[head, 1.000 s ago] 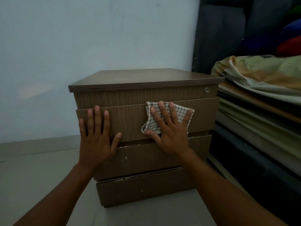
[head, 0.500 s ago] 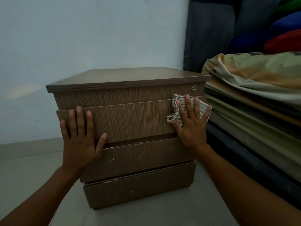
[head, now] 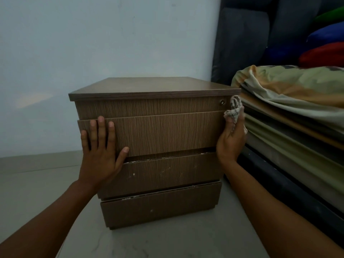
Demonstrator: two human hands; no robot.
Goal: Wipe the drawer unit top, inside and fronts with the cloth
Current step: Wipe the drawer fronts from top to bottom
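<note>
Wood-grain drawer unit [head: 163, 133], no legible markings

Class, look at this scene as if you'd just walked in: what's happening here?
A person is cleaning a wooden drawer unit on the floor. The left hand presses flat on the top drawer front, steadying it. The right hand grips a bunched checked cloth at the unit's right front corner, beside folded bedding. All drawers look shut.

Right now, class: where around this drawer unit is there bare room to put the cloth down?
The drawer unit top is bare, as is the floor left of it. The right side is crowded: the right hand and cloth sit beside stacked bedding.
</note>
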